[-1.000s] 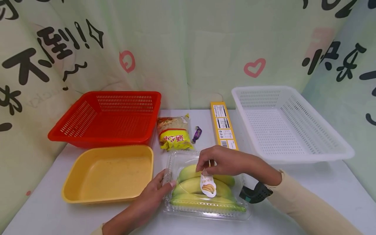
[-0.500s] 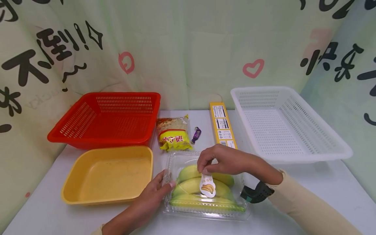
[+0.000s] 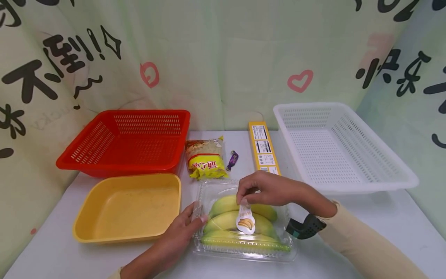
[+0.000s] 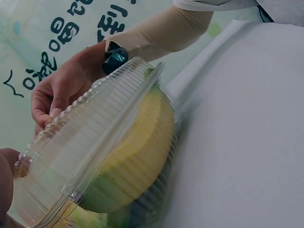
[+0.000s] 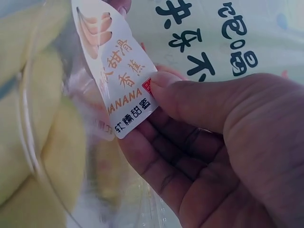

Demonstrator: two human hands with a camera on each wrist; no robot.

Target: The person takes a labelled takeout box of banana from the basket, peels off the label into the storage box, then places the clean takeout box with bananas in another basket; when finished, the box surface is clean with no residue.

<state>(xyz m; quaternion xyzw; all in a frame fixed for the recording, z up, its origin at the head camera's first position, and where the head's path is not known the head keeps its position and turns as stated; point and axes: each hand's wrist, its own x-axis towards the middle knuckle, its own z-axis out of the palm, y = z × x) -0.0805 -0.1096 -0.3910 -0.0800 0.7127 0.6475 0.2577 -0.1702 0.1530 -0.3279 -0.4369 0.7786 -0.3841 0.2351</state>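
Observation:
A clear plastic clamshell container with several yellow-green bananas inside rests on the table in the head view. My left hand grips its left edge, thumb on top of the rim. Over the lid, my right hand pinches the upper end of a white banana-print sticker label between thumb and fingers. In the right wrist view the label stands partly lifted from the lid, its printed face showing and its corner under the thumb. The left wrist view shows the container's side close up, bananas visible through it.
Behind the container lie a yellow snack bag, a small purple-wrapped candy and a long yellow box. A red basket and a yellow tub stand left. A white basket stands at right.
My right hand has shifted slightly right and up, the label's pinched end moving with it. The left hand and the container have stayed in place.

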